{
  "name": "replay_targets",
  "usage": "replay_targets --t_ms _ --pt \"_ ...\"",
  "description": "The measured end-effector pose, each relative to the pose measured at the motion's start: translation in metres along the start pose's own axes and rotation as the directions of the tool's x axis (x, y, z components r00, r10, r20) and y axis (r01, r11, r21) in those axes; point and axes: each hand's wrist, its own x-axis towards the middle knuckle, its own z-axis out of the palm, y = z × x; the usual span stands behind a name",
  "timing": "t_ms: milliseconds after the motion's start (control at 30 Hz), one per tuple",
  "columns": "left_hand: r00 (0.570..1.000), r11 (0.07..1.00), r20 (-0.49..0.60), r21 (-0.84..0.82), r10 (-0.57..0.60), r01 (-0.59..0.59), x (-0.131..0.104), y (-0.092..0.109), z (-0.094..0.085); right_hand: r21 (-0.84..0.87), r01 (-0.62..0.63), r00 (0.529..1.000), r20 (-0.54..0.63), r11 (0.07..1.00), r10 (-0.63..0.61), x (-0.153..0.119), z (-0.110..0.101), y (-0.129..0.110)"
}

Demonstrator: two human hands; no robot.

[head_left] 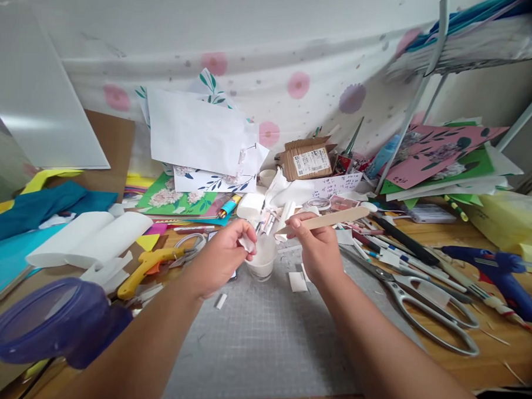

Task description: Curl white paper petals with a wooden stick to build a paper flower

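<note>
Head view shows our left hand pinching a small white scrap just above the plastic cup, our right hand closed on a wooden stick beside it; a careless nudge could tip the cup.

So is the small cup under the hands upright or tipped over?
Upright: the small cup stands on the grey cutting mat, mouth facing up, just below the left hand.

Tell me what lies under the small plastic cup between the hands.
The small plastic cup stands on the grey cutting mat, with paper scraps beside it. The left hand covers its near-left side; its contents are unclear.
</note>
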Motion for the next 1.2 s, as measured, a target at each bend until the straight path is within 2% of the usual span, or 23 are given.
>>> replay_targets --t_ms 133,333,500,667,800,933,1200 --pt "0.999 0.978 0.032 -0.204 0.040 -0.033 0.002 -0.009 0.003 0.088 0.024 0.999 0.028 0.996 -0.027 -0.006 0.003 -0.007" --pt "0.996 0.927 -0.010 -0.365 0.094 -0.091 -0.008 -0.027 0.004 0.179 -0.007 0.992 0.123 0.984 -0.015 -0.017 0.007 -0.017" --pt "0.998 0.860 -0.032 -0.507 0.051 -0.061 -0.012 -0.025 0.008 0.193 -0.013 0.989 0.147 0.981 -0.016 -0.021 0.009 -0.027" --pt "0.999 0.765 0.035 -0.644 0.026 0.003 -0.012 -0.022 0.010 0.255 0.000 0.974 0.218 0.967 -0.057 -0.023 0.009 -0.031" --pt "0.997 0.725 0.080 -0.688 0.023 0.039 -0.015 -0.020 0.010 0.288 -0.005 0.957 0.278 0.958 -0.079 -0.023 0.010 -0.031" --pt "0.996 0.722 0.083 -0.691 0.029 0.037 -0.015 -0.018 0.010 0.318 0.008 0.942 0.316 0.948 -0.113 -0.023 0.011 -0.030" --pt "0.998 0.741 0.056 -0.671 0.019 0.024 -0.015 -0.016 0.011 0.311 0.036 0.938 0.317 0.950 -0.139 -0.023 0.012 -0.030"
